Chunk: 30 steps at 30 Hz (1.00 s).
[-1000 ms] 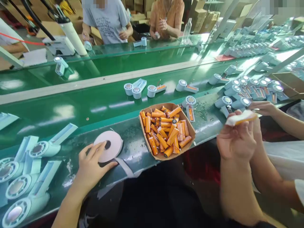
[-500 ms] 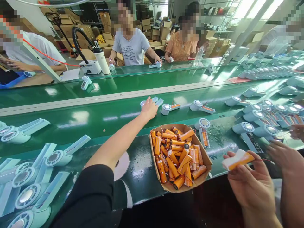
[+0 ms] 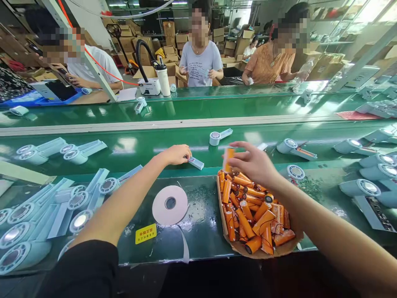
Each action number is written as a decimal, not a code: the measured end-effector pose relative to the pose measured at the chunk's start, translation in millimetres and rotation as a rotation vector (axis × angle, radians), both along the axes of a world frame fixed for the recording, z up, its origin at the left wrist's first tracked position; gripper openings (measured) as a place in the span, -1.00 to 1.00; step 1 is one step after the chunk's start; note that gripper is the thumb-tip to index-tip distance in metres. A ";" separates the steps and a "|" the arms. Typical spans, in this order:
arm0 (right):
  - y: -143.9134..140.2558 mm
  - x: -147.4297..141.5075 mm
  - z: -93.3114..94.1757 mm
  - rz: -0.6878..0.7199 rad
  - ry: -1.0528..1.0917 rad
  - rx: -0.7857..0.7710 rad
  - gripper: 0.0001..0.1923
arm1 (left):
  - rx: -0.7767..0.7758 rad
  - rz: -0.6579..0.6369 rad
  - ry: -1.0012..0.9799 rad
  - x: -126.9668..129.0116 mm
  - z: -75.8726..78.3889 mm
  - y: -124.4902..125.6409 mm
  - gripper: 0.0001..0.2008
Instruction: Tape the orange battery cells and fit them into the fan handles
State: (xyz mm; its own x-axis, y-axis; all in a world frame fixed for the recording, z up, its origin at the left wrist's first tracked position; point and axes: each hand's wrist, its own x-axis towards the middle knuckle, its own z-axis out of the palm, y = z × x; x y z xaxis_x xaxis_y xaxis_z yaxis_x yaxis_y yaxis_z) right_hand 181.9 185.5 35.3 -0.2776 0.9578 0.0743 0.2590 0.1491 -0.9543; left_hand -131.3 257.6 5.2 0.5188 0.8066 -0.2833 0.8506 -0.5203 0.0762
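1. Left hand [image 3: 176, 154], centre of frame, reaches out over the green belt [image 3: 124, 149]. Fingers closed on a pale blue part [image 3: 194, 162]; only its long flat end shows, sticking out to the right of the fist.
2. Right hand [image 3: 252, 162], just right of centre, hangs above the far end of the cardboard tray [image 3: 235, 246]. Thumb and fingertips pinch one orange battery [image 3: 228, 159], held upright and clear of the pile.
3. Hands are apart, with a stretch of belt between them.
4. The tray sits lower centre-right on the near ledge, filled with loose orange batteries [image 3: 248, 213] lying in all directions, thin wires on some.
5. White tape roll [image 3: 170, 204] lies flat on the ledge, lower centre, just left of the tray. A loose strip trails from it toward the bottom edge.
6. Yellow label [image 3: 145, 233] is stuck on the ledge below-left of the roll.
7. One small fan body [image 3: 218, 136] lies on the belt beyond both hands, upper centre.
8. More fan bodies [image 3: 37, 215] are bunched at lower left; others are spread along the right edge.
9. Across the belt, top of frame: three seated people, one in a grey shirt [image 3: 200, 62], one in orange, one in white at upper left.
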 end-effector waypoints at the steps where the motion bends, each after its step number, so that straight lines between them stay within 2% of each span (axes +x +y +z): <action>1: 13.5 -21.4 -3.6 0.086 -0.074 0.025 -0.57 | -0.019 0.011 -0.015 0.8 1.8 3.5 -0.81; 3: 34.4 -56.2 -12.7 0.211 -0.255 0.111 -0.68 | -0.042 0.043 -0.032 2.7 4.3 9.9 -0.80; 5: 47.4 -78.8 -21.1 0.278 -0.446 0.198 -0.73 | -0.041 0.078 -0.039 4.9 4.6 14.5 -0.78; 8: 55.3 -94.2 -27.7 0.312 -0.693 0.264 -0.75 | -0.015 0.117 -0.055 9.0 1.4 16.7 -0.78; 11: 57.1 -97.3 -27.9 0.322 -0.861 0.294 -0.76 | 0.007 0.137 -0.085 13.1 -3.2 15.5 -0.80; 19: 60.8 -93.6 -31.2 0.332 -1.107 0.313 -0.64 | 0.024 0.204 -0.174 23.3 -12.2 18.1 -0.79; 25: 65.0 -110.4 -38.6 0.408 -1.203 0.315 -0.57 | 0.033 0.267 -0.224 30.9 -22.2 20.6 -0.75; 28: 68.2 -120.0 -32.4 0.418 -1.231 0.311 -0.60 | 0.045 0.267 -0.243 35.9 -21.7 19.4 -0.75; 30: 69.3 -123.0 -21.3 0.430 -1.231 0.312 -0.68 | 0.063 0.269 -0.251 40.0 -17.0 17.8 -0.72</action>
State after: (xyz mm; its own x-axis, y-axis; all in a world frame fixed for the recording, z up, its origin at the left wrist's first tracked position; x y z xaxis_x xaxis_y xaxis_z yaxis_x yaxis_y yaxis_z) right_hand 59.0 254.9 14.1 -0.5944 0.7669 -0.2419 0.7967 0.6026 -0.0472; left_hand -91.3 275.3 -11.8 0.3331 0.9353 -0.1193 0.9164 -0.2913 0.2745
